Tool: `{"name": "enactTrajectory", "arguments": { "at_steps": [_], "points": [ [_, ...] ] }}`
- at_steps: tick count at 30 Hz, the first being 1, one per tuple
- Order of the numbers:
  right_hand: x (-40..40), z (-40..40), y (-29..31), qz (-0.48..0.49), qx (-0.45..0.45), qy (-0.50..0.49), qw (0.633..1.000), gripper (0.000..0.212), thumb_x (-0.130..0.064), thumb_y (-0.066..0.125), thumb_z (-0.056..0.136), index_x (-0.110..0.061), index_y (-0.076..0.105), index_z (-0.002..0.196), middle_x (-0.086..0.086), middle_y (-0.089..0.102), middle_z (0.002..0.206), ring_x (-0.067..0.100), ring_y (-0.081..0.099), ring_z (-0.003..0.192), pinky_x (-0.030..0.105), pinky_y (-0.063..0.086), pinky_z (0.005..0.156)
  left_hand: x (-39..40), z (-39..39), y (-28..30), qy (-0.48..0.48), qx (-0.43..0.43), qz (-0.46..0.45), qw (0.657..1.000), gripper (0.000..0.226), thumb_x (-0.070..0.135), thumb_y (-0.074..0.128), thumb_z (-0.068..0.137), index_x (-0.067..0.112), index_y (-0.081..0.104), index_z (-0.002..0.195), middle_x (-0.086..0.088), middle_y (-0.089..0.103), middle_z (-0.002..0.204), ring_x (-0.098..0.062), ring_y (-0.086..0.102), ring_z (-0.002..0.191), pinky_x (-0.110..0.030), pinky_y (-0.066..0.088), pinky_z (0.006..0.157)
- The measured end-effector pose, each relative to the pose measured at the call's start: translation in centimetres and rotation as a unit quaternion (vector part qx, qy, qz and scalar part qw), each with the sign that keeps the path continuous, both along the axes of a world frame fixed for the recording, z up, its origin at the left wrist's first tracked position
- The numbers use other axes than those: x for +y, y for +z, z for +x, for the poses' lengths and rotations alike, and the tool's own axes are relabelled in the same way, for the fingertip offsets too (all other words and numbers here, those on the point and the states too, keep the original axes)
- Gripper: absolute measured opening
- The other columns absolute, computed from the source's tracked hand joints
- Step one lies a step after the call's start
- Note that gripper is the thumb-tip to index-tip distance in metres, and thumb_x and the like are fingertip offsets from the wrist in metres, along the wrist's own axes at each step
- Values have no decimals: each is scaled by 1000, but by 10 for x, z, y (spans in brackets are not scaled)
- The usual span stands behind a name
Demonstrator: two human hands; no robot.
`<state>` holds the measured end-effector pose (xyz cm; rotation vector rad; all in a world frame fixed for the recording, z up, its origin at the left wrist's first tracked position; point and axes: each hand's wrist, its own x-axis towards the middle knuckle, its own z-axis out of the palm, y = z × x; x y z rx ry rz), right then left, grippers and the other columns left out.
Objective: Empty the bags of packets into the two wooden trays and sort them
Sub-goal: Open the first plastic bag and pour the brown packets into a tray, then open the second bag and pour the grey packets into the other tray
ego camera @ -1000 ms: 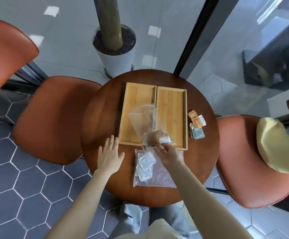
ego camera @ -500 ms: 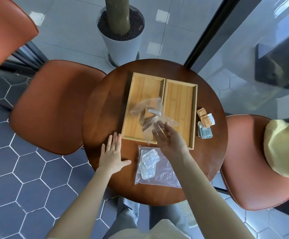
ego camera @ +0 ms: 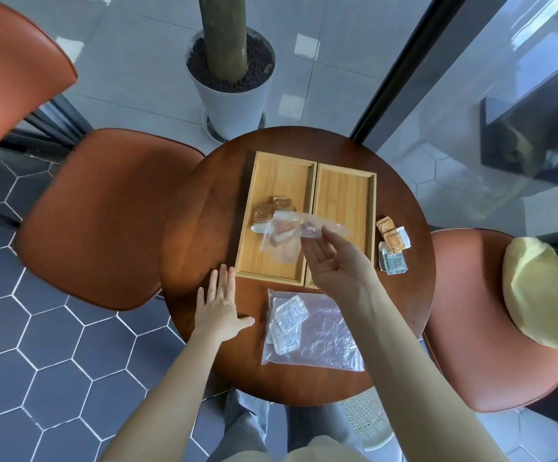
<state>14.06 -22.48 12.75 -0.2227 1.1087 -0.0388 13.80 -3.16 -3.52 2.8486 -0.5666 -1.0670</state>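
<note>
Right hand (ego camera: 334,261) pinches a clear bag (ego camera: 291,235) above the left tray (ego camera: 275,181), where brown packets (ego camera: 272,211) lie, while left hand (ego camera: 219,310) rests flat, fingers spread, on the tabletop (ego camera: 197,228) beside a second bag (ego camera: 317,331) of white packets (ego camera: 287,323).

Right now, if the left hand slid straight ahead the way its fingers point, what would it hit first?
Probably the near left corner of the left wooden tray. The left hand lies flat on the table, fingers spread, fingertips just short of that corner; it may narrowly pass.
</note>
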Motion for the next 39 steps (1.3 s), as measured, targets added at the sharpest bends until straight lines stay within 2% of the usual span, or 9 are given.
{"name": "enactTrajectory", "arguments": {
  "at_steps": [4,13,17,21,23,26,33,36,39],
  "points": [
    [0,-24,18,16,7,-18,1000,13,-2,51,91,7,59,84,19,71,67,22,67,88,39,56,67,-1,-1,4,-7,-3,12,1000,106,66,46,80,16,-25,142,-8,-21,155,-27,-16,143,-48,4,116],
    [3,-93,28,58,-26,-50,997,11,-3,46,92,3,56,93,19,72,69,27,71,55,22,48,31,-8,15,27,86,69,-73,991,82,33,53,89,14,-2,147,-9,-4,158,-29,0,145,-49,16,115],
    [8,-116,12,31,-29,15,999,27,-1,49,84,-1,52,111,19,73,74,24,72,58,24,53,40,-15,23,76,270,108,-267,919,45,34,38,97,10,40,135,-12,46,140,-27,43,128,-40,33,105],
    [8,-132,0,-16,-19,77,997,15,-5,46,90,2,58,96,17,73,72,21,71,57,27,58,46,-13,-18,89,255,203,-313,892,75,63,43,78,-6,60,102,-34,60,108,-37,64,95,-49,50,89],
    [7,-140,-6,-52,-5,93,994,12,-6,47,90,-2,58,94,15,73,70,22,71,57,28,57,47,-3,-11,88,290,354,-312,833,52,51,58,82,3,60,101,-27,57,124,-13,68,87,-25,54,84],
    [6,-150,-19,-114,30,143,983,16,-15,48,91,-8,61,87,9,71,65,20,68,53,30,57,47,16,2,88,345,423,-406,733,41,32,71,74,20,64,113,-10,64,123,-18,66,103,-36,49,95],
    [-5,-154,-49,-324,46,259,909,27,-23,67,81,2,71,93,4,70,67,9,63,55,17,50,48,55,-21,85,368,358,-393,763,31,-2,64,80,10,65,108,-2,66,92,-10,68,67,-17,55,60],
    [8,-149,-62,-155,-79,184,967,49,-46,70,69,-6,63,96,11,63,90,17,66,80,27,54,73,67,-26,79,411,338,-410,741,33,-3,60,83,9,62,113,-1,63,77,-7,65,61,-17,55,57],
    [22,-150,-74,-33,-115,245,962,69,-60,64,66,-11,55,114,18,60,121,35,57,112,44,43,96,78,-29,78,448,306,-413,732,34,4,62,83,14,60,116,1,62,82,-10,64,71,-20,53,64]
  ]
}}
